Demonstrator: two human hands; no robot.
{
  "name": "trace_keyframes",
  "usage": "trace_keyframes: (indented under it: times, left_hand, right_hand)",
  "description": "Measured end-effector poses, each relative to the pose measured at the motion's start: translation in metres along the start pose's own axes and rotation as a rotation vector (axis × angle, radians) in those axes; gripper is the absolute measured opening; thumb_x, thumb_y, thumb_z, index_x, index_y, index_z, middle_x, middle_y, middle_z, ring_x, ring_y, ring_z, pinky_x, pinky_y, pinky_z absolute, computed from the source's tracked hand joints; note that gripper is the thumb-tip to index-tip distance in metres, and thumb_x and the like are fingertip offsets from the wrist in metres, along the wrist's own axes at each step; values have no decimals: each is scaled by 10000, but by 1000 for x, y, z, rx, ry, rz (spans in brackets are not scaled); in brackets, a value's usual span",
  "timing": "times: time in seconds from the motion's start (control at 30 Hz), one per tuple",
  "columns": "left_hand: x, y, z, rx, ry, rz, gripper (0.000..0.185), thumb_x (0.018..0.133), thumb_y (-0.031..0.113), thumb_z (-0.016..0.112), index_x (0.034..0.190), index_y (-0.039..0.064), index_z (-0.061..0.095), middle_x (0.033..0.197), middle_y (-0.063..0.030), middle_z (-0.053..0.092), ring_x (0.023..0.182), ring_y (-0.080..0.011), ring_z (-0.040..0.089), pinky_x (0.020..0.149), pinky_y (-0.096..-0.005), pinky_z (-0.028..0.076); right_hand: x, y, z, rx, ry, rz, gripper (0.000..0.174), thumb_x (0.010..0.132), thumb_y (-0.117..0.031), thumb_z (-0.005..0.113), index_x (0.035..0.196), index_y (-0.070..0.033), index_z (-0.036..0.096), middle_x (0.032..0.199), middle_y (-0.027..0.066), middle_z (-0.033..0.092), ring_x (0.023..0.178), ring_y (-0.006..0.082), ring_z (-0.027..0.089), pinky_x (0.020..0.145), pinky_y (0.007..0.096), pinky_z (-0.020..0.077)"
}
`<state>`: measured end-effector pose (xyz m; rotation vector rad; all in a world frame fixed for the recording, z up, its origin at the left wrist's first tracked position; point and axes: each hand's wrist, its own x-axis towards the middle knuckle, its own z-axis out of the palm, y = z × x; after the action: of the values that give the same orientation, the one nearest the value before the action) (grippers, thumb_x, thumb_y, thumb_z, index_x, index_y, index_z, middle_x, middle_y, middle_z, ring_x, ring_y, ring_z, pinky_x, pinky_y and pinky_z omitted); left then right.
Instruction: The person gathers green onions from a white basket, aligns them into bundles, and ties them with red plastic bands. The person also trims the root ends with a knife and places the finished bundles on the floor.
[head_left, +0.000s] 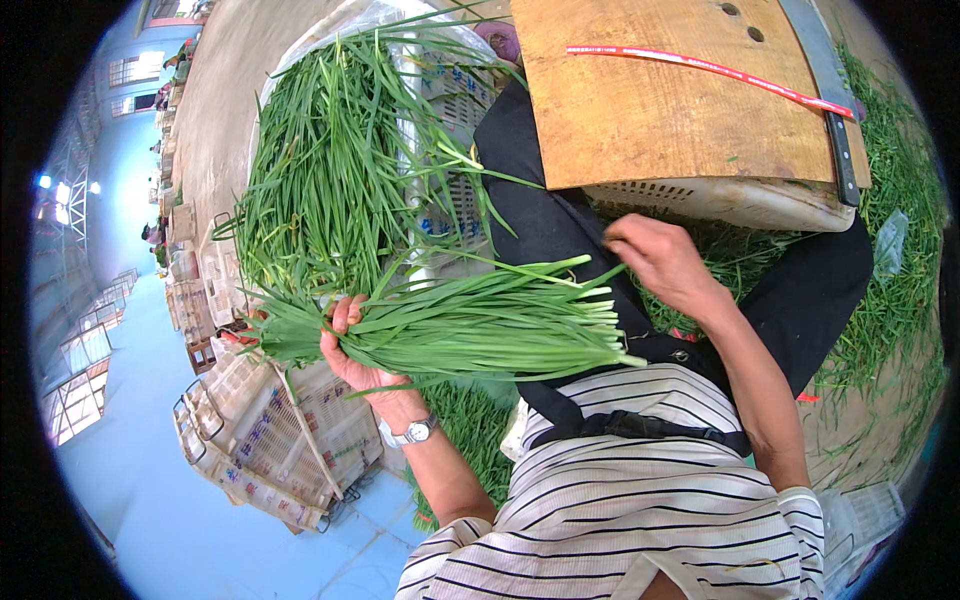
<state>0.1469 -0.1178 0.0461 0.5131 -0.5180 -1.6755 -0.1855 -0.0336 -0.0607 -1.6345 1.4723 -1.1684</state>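
Observation:
My left hand (347, 341) grips a thick bunch of garlic chives (480, 326) near its leafy end, with the leaf tips fanning out behind the fist. The pale cut ends lie roughly in line and point right, over my lap. Above those ends is my right hand (664, 259), its fingers curled together and nothing visible between them. One chive blade sticks up from the bunch just below these fingers. Beyond the bunch, a heap of loose chives (330, 165) fills a plastic-lined crate (409, 150), some blades hanging over its side.
A wooden board (660, 112) rests on a white plastic crate (720, 199). On it lie a red printed strip (705, 67) and a black-handled knife (841, 157) along the right edge. Chive trimmings (892, 277) cover the floor at right. Stacked crates (277, 435) stand at left.

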Motion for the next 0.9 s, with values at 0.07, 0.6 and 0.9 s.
trace_keyframes:
  times: [0.07,0.6,0.9]
  left_hand:
    - [1,-2,-4,12,-48,-3,160,838,170,638,883,117,494,819,40,494,850,-135,495,953,-495,380]
    - [14,-13,32,-28,-323,-1,223,834,149,633,929,108,436,730,14,456,748,-157,463,980,-594,398]
    - [17,-20,34,-91,-363,-1,224,835,106,625,922,100,419,718,0,451,750,-178,477,1010,-628,363]
  right_hand:
    - [-19,0,-16,-10,72,107,97,867,-77,594,932,-7,575,870,153,617,799,339,632,683,395,503]
    - [17,-92,-35,-52,57,-74,356,771,-199,711,1034,-3,573,1007,152,575,964,318,553,831,402,441]
    - [34,-81,-16,116,34,-166,56,819,-25,617,868,2,625,748,106,605,653,242,590,629,335,449]
